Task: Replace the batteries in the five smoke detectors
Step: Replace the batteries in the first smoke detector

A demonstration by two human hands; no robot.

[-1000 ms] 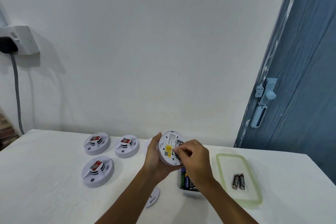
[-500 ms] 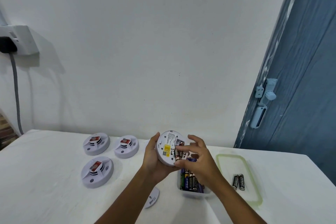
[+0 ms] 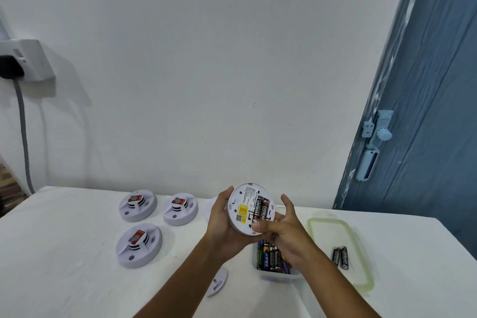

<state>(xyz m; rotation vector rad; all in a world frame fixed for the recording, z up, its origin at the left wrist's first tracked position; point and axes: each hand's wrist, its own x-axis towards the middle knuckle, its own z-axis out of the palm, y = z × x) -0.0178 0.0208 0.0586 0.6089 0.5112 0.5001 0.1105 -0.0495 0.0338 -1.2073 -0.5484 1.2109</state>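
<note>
My left hand (image 3: pixel 224 224) holds a white smoke detector (image 3: pixel 244 208) with its back towards me, above the table. Black batteries (image 3: pixel 260 210) sit in its uncovered compartment beside a yellow label. My right hand (image 3: pixel 286 232) touches the detector's lower right edge with thumb and fingers spread around it. Three more detectors lie face up on the left: one at the back (image 3: pixel 137 205), one beside it (image 3: pixel 180 209), one nearer (image 3: pixel 139 245). A clear tub of batteries (image 3: pixel 271 257) stands under my right hand. Two black batteries (image 3: pixel 341 257) lie on the green-rimmed lid (image 3: pixel 335 227).
A white cover plate (image 3: pixel 218 282) lies near my left forearm, another white piece (image 3: pixel 210 208) hides behind my left hand. The white table (image 3: pixel 64 266) meets a white wall. A blue door (image 3: pixel 426 137) with a latch stands at right, a wall socket (image 3: pixel 25 59) with cable at left.
My right hand has drawn its fingers off the battery compartment and slid down to the detector's lower right edge, so the seated batteries now show. The detector is tilted a little more towards me.
</note>
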